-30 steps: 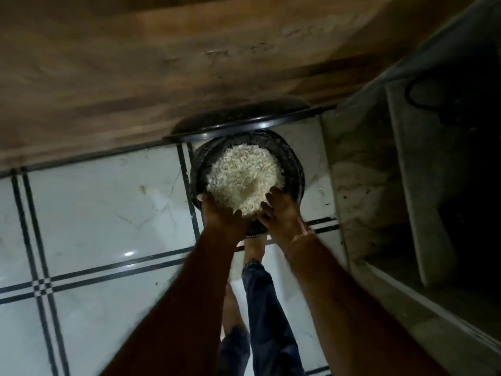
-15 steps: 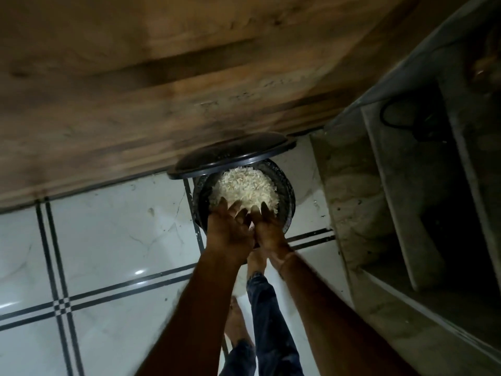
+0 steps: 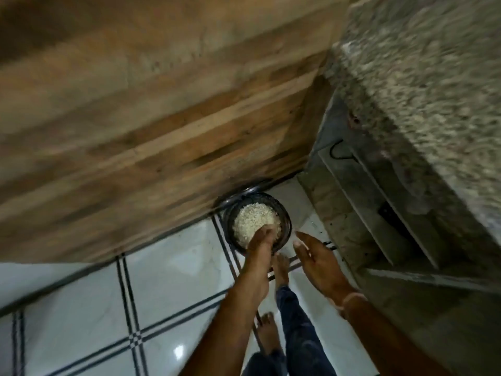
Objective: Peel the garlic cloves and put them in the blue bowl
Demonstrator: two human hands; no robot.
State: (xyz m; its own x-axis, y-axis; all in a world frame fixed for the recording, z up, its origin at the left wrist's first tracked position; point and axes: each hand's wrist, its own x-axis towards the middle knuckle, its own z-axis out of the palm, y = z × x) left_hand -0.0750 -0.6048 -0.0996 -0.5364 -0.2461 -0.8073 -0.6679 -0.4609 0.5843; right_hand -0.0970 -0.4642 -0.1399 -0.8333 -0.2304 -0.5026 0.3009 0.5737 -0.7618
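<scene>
In the dark bin [image 3: 287,223], the left hand [image 3: 260,241] dips into pale flakes [image 3: 252,221], grip hidden. The right hand [image 3: 317,256] hovers spread, just right of it.

Round bin [image 3: 286,221] sits on the floor [image 3: 176,267], mid-frame, w/ a heap of shreds [image 3: 253,221] in it. Lid [image 3: 244,191] stands behind it, against a wood panel [image 3: 162,131]. Left hand [image 3: 260,242] is on the heap's near side; right hand [image 3: 317,259] is just right of the bin, not touching. Counter [image 3: 433,77] w/ shelves [image 3: 379,213] under it is at far right.
</scene>
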